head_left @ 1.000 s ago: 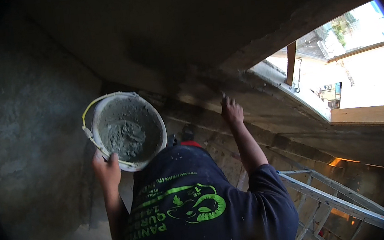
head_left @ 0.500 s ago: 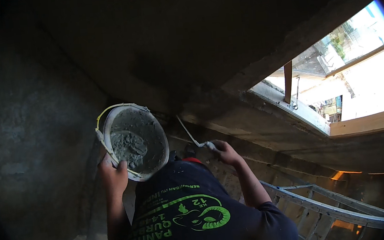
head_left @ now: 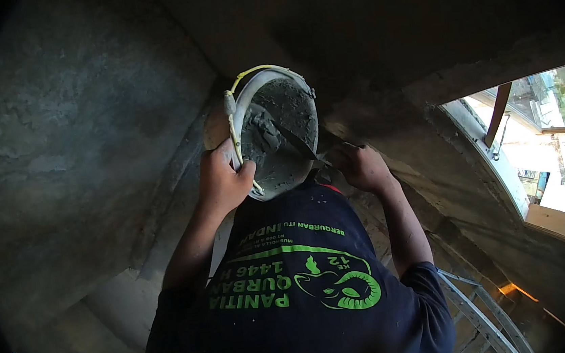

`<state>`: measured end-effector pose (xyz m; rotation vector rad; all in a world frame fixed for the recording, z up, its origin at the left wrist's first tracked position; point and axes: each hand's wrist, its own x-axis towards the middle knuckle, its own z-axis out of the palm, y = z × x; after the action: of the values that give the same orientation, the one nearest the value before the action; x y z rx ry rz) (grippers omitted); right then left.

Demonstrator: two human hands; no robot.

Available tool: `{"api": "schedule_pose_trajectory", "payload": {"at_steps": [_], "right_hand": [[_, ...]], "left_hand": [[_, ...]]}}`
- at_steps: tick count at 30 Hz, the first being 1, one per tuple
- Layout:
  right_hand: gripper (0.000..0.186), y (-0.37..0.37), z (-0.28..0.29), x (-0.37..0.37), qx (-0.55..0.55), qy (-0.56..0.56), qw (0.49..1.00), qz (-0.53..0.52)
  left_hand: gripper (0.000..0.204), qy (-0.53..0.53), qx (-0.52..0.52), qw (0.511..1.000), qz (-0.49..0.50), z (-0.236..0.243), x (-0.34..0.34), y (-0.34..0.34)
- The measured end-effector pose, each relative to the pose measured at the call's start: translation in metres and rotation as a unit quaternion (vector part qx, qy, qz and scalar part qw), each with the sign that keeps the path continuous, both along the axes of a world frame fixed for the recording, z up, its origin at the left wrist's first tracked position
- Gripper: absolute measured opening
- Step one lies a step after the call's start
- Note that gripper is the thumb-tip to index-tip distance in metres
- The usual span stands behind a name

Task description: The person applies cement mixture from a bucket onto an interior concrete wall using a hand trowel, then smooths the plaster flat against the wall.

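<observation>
Just beyond the front of your dark shirt (head_left: 298, 342), the bucket (head_left: 244, 112) sits between your two hands near the middle of the view, its round mouth facing up toward you. Your left hand (head_left: 225, 182) is clamped on the bucket's left rim, the thumb laid over the edge; the other fingers are mostly hidden on the outer side, so you cannot tell how they lie. A yellow handle (head_left: 260, 68) arches around the far and left edges of the rim, passing beside that thumb.

Your right hand (head_left: 365, 168) is curled tight, closed around the grip of a trowel (head_left: 298, 141) at the bucket's right edge. Most of that grip is covered by your fingers. The dark, narrow blade slants over the rim into the bucket, its far end at a lump of wet grey mortar (head_left: 262, 131). More mortar coats the inside.

To your left rises a rough grey wall (head_left: 74, 135), dimly lit. At far right, a bright window (head_left: 549, 151) with a wooden frame lets in daylight. Below it, at lower right, stands part of a metal ladder (head_left: 476, 320).
</observation>
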<state>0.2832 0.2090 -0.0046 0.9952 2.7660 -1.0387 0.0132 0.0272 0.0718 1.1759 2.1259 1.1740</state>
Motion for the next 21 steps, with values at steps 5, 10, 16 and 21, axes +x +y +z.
{"api": "schedule_pose_trajectory", "payload": {"at_steps": [5, 10, 16, 21], "right_hand": [[0.026, 0.001, 0.005, -0.021, -0.033, -0.016, 0.999, -0.013], [0.027, 0.004, -0.031, -0.036, -0.07, 0.009, 0.997, 0.016], [0.029, 0.009, -0.016, -0.02, -0.353, 0.037, 0.934, -0.049], [0.04, 0.008, 0.002, -0.005, -0.421, 0.066, 0.904, -0.028]], "left_hand": [[0.021, 0.007, -0.029, 0.999, -0.026, 0.006, -0.004, -0.006], [0.019, 0.014, -0.042, 0.998, -0.041, 0.016, -0.006, -0.004], [0.026, 0.019, -0.004, 0.999, -0.029, 0.007, -0.006, -0.006], [0.019, 0.032, 0.017, 0.999, -0.013, 0.0, -0.007, -0.001]]}}
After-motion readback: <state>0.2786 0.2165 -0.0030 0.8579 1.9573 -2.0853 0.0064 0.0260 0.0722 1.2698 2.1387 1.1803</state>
